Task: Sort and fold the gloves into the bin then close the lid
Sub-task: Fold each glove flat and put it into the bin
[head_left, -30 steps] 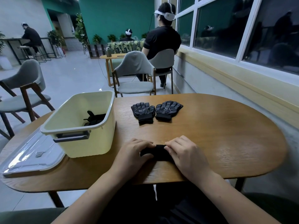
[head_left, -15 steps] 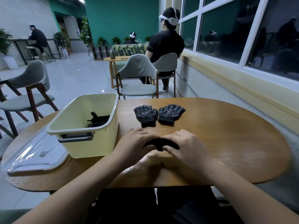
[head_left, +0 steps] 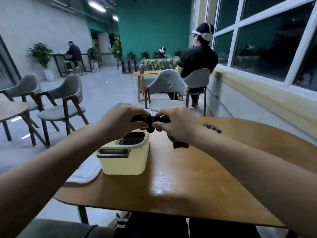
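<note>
Grey flooring and a teal back wall (head_left: 154, 23) make up a wide room, with a row of dark windows (head_left: 265, 40) down the right side. Nearest the camera stands a rounded wooden table (head_left: 188, 186). Beyond it are grey-cushioned chairs (head_left: 65, 103), one of them (head_left: 166, 86) just past the table's far edge. A person in a black shirt (head_left: 197, 60) wearing a white headset sits near the windows with their back turned, and another person (head_left: 73, 52) sits at a high counter far off on the left. On the left part of the table stands a pale yellow bin (head_left: 123, 164), open at the top, its dark handle facing the camera. A clear lid (head_left: 85, 172) lies flat just left of the bin, at the table's left edge. Both bare forearms reach forward over the table. The left hand (head_left: 120, 121) and the right hand (head_left: 178, 124) meet in the air above the bin's far right corner. Their fingers are curled, each hand gripping one end of a folded black glove bundle (head_left: 151, 119) held between them, clear of the table. Inside the bin lie more black gloves (head_left: 133, 139), seen only in part behind the rim. On the wood just right of the bin, below the right wrist, a black glove (head_left: 178, 143) lies with its cuff toward the camera. The edge of another glove (head_left: 211, 128) shows past the right forearm, and the arm hides most of both.
</note>
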